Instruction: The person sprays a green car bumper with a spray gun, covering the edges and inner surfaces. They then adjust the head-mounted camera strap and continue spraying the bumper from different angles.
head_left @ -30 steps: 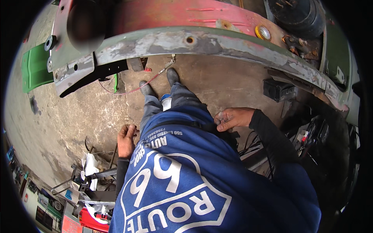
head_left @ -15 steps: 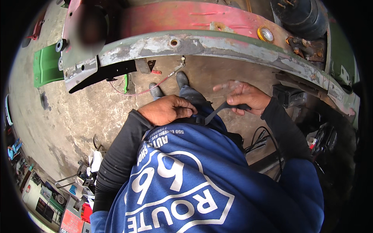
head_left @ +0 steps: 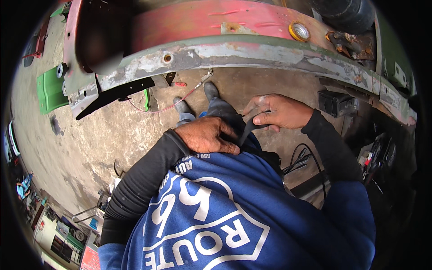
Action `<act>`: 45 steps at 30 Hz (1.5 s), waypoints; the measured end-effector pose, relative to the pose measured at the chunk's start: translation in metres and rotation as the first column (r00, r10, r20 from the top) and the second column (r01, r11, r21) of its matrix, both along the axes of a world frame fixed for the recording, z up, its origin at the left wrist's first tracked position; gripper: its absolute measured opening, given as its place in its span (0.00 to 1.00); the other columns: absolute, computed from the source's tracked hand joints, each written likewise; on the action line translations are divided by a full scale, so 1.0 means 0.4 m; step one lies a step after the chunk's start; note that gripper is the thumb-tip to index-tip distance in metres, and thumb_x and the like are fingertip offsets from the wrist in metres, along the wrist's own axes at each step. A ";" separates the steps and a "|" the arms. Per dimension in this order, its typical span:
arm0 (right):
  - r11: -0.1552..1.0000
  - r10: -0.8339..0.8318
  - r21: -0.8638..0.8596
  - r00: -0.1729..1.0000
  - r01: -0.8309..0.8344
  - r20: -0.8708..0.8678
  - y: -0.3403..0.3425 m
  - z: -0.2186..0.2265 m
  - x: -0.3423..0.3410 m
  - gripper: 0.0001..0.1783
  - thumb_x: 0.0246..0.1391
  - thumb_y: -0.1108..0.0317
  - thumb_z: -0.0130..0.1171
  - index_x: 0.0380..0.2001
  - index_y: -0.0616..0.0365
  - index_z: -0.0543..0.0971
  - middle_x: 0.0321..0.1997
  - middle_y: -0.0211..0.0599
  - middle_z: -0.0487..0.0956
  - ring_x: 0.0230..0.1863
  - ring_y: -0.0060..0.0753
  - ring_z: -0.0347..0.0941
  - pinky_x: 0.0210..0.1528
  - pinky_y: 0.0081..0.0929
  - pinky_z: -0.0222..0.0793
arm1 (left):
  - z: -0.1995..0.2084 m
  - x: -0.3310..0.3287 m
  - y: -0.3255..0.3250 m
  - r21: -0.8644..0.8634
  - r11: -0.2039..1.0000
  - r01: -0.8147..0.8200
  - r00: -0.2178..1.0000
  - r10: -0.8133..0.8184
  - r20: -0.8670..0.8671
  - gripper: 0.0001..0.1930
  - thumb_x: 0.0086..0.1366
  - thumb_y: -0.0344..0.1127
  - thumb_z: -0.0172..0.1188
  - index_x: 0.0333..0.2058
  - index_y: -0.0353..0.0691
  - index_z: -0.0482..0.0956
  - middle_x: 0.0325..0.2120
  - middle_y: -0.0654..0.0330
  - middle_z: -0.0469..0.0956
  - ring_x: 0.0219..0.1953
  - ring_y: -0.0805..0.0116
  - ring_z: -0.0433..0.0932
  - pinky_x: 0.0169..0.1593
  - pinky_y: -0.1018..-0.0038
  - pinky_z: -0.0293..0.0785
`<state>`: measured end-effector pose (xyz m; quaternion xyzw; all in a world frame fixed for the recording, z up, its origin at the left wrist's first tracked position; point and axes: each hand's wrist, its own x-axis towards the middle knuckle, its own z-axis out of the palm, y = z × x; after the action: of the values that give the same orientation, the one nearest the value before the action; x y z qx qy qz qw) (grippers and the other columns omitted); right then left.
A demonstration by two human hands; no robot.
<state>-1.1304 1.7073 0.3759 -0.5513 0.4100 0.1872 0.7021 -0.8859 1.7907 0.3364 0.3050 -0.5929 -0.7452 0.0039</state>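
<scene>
A black strap (head_left: pixel 249 130), which looks like a belt's loose end, runs from the front of my waist up to my right hand (head_left: pixel 284 112). The thumb and fingers of that hand pinch it. At the waist, just above the hem of my blue shirt (head_left: pixel 211 202), my left hand (head_left: pixel 204 134) is closed, its fingers curled downward. What those fingers grip is hidden under the hand; the strap's lower end disappears beside its fingertips.
A vehicle's long, patchy grey metal rail (head_left: pixel 216 51) bows across in front, with a faded red panel (head_left: pixel 189 22) behind it. A thin red hose (head_left: pixel 166 108) lies on the concrete floor by my boots. A green panel (head_left: pixel 51 90) stands left; black cables (head_left: pixel 299 162) hang right.
My left hand has shifted slightly right and closer to the strap's base. The strap, stretched out sideways before, now stands steeper and shorter between my hands. My view has moved a little.
</scene>
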 end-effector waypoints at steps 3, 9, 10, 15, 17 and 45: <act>0.971 0.154 -0.180 0.987 -0.160 -0.051 -0.006 0.010 -0.023 0.17 0.60 0.57 0.59 0.35 0.64 0.77 0.28 0.34 0.76 0.23 0.23 0.70 0.28 0.23 0.67 | 0.012 -0.013 0.002 0.000 0.999 0.034 0.995 -0.034 0.089 0.23 0.60 0.48 0.67 0.44 0.33 0.82 0.39 0.48 0.81 0.45 0.58 0.79 0.51 0.67 0.73; 0.967 0.152 -0.201 0.987 -0.159 -0.049 -0.030 0.018 -0.080 0.20 0.61 0.52 0.54 0.34 0.62 0.77 0.20 0.32 0.68 0.22 0.26 0.64 0.29 0.29 0.63 | 0.027 -0.024 0.000 0.236 0.968 -0.086 0.995 0.072 0.067 0.25 0.65 0.53 0.62 0.47 0.34 0.79 0.42 0.52 0.80 0.47 0.64 0.77 0.53 0.70 0.70; 0.975 0.124 -0.183 0.992 -0.125 -0.013 -0.023 0.014 -0.083 0.20 0.61 0.52 0.54 0.34 0.62 0.77 0.20 0.31 0.68 0.22 0.25 0.64 0.29 0.29 0.63 | 0.020 -0.038 -0.008 0.130 0.992 -0.006 0.998 -0.003 0.062 0.25 0.66 0.54 0.60 0.46 0.34 0.80 0.40 0.53 0.80 0.45 0.64 0.77 0.53 0.70 0.71; 0.987 0.033 -0.157 0.999 -0.037 -0.028 -0.003 -0.009 -0.099 0.20 0.61 0.54 0.55 0.36 0.64 0.76 0.19 0.30 0.67 0.22 0.23 0.63 0.27 0.28 0.62 | 0.014 -0.026 -0.022 0.058 0.998 0.015 0.997 -0.019 0.078 0.21 0.64 0.46 0.65 0.45 0.33 0.80 0.37 0.56 0.81 0.42 0.66 0.79 0.50 0.72 0.73; 0.989 0.012 -0.147 0.999 -0.018 -0.041 -0.007 -0.019 -0.122 0.19 0.62 0.55 0.55 0.36 0.64 0.76 0.19 0.29 0.67 0.21 0.22 0.63 0.26 0.27 0.61 | 0.023 0.036 -0.019 0.153 0.980 -0.129 0.986 0.111 0.125 0.22 0.63 0.47 0.66 0.45 0.33 0.81 0.36 0.54 0.82 0.42 0.66 0.79 0.50 0.73 0.74; 0.881 -0.446 0.170 0.895 0.441 -0.013 0.098 -0.114 -0.175 0.10 0.63 0.65 0.56 0.42 0.60 0.78 0.20 0.26 0.73 0.17 0.12 0.64 0.19 0.14 0.57 | -0.020 0.220 0.028 0.252 0.910 -0.330 0.942 0.299 0.155 0.15 0.69 0.37 0.58 0.51 0.37 0.79 0.43 0.62 0.80 0.49 0.72 0.75 0.55 0.74 0.69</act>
<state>-1.2002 1.7465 0.3304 -0.3841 0.4988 0.0486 0.7755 -0.7980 1.8019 0.3286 0.4357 -0.4261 -0.7914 0.0480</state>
